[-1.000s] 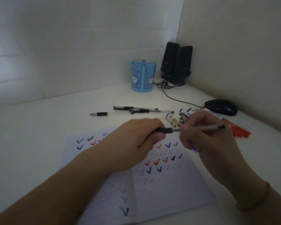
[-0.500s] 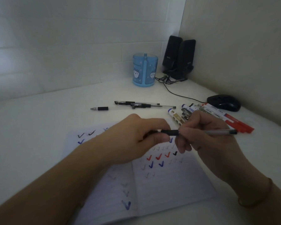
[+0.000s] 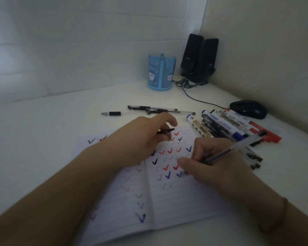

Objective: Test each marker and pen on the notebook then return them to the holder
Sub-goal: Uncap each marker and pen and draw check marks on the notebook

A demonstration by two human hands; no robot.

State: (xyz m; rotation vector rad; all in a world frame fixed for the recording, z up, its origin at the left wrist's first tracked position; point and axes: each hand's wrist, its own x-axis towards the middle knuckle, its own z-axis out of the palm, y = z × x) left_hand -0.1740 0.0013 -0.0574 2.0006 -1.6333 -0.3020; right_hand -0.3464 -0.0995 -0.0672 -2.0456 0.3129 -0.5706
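- A dim white desk (image 3: 43, 132) fills a corner between a pale tiled wall and a beige wall.
- An open lined notebook (image 3: 167, 201), covered in black, red and blue ticks, lies flat at the near middle of the desk.
- The right hand (image 3: 215, 167) rests on the notebook's right page, fingers curled round a clear-barrelled pen (image 3: 233, 150) whose tip end is hidden under the fingers.
- The left hand (image 3: 149, 137) sits over the top of the notebook, apart from the right, pinching a black pen cap (image 3: 165, 130).
- Two black speakers (image 3: 199, 57) stand in the corner.
- A blue holder (image 3: 161, 71) stands upright beside the speakers.
- A black mouse (image 3: 248, 109) sits by the right wall.
- A bunch of markers (image 3: 229, 125) lies right of the notebook.
- Loose pens (image 3: 149, 110) lie beyond the notebook.
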